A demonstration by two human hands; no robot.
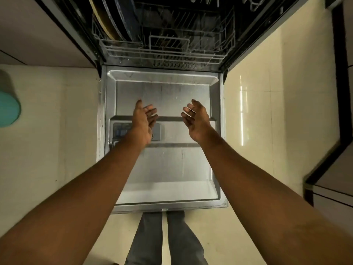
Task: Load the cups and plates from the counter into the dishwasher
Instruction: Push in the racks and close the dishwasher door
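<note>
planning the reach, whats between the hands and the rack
Head view: only the bare steel face of the open door lies between the left hand, the right hand and the rack.

The dishwasher is seen open at the centre of the frame, its steel door laid down flat. A grey dispenser is set in the door's left half. The white wire lower rack is kept inside the dark tub at the top centre. Several large plates are stood on edge at the rack's left side, one pale-rimmed, the others dark.
</note>
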